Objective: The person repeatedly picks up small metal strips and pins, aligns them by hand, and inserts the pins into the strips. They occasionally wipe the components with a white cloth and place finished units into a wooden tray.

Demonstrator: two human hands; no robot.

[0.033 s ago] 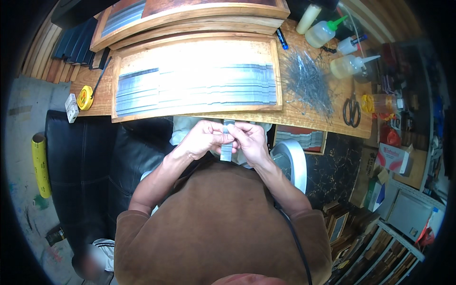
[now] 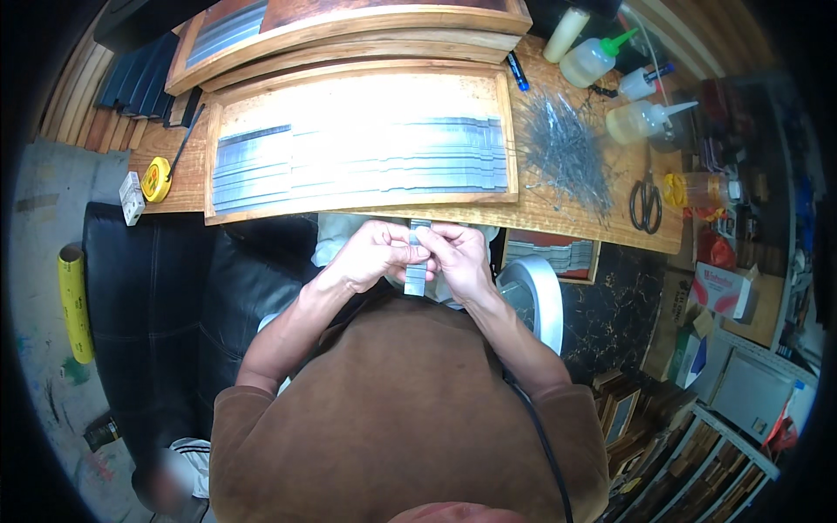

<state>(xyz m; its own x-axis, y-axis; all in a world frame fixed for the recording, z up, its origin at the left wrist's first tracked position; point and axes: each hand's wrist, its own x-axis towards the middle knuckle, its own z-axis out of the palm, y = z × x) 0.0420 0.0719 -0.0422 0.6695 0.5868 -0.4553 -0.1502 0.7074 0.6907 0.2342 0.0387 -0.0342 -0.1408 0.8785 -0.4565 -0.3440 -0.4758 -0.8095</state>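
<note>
Just below the table's front edge, my left hand (image 2: 377, 256) and my right hand (image 2: 462, 260) meet around a narrow grey banded strip (image 2: 416, 281). Thumbs and fingers of both hands pinch its middle; its lower end sticks out toward my brown shirt. Whether it is one piece or several thin ones pressed together I cannot tell. Beyond my hands, a shallow wooden tray (image 2: 366, 209) holds rows of similar grey strips (image 2: 261, 170), partly washed out by glare. To its right lies a tangled heap of thin dark strands (image 2: 567, 152).
Scissors (image 2: 646, 206), a green-tipped squeeze bottle (image 2: 591, 63) and another squeeze bottle (image 2: 638, 122) stand or lie at the table's right. A yellow tape measure (image 2: 157, 179) is at its left. More wooden trays (image 2: 366, 48) are stacked behind. A black couch (image 2: 144, 296) is left of me.
</note>
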